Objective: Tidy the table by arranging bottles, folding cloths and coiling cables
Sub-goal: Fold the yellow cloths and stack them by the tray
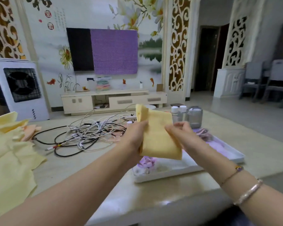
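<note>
Folding is the step in hand: a yellow cloth (158,137) is held up in the air above the white tray (232,158), already doubled into a narrow panel. The left hand (135,136) grips its left edge with curled fingers, and the right hand (178,129) pinches the right edge near the top. To finish well, I would say she should bring the flapping top corner level with the layer behind it, match the edges, then lay it flat on the counter (153,198) and press the crease. More cloths (8,152) lie rumpled at the left. The cables (88,132) sit in a tangle behind, uncoiled, and the bottles (178,113) stand together beyond the tray.
</note>
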`<action>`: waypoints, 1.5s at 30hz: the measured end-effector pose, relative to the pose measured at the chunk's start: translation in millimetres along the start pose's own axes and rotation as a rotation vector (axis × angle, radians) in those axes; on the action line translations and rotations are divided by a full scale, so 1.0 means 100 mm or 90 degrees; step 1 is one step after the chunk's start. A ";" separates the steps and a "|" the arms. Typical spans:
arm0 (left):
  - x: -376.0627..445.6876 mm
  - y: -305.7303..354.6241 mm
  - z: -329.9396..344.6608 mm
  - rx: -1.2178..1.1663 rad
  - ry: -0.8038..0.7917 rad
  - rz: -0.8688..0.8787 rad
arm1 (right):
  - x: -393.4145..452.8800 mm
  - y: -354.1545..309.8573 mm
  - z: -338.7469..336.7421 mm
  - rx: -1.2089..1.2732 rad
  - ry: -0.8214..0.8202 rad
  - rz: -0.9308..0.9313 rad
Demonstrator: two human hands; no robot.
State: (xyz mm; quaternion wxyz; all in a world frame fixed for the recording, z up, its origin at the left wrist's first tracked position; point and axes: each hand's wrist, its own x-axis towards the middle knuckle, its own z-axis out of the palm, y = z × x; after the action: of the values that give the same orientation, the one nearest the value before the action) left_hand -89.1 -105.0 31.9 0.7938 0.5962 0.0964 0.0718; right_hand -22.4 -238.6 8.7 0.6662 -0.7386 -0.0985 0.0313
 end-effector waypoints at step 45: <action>1.04 -0.87 0.67 0.726 -0.040 0.193 | 0.43 0.38 -1.01 -0.836 0.106 -0.237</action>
State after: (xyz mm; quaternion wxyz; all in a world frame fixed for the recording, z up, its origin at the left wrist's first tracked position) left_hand 27.3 -167.8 -40.7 0.3314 0.9378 0.0099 0.1033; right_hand 41.9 -332.8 -13.7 0.0802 -0.9600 -0.1709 -0.2069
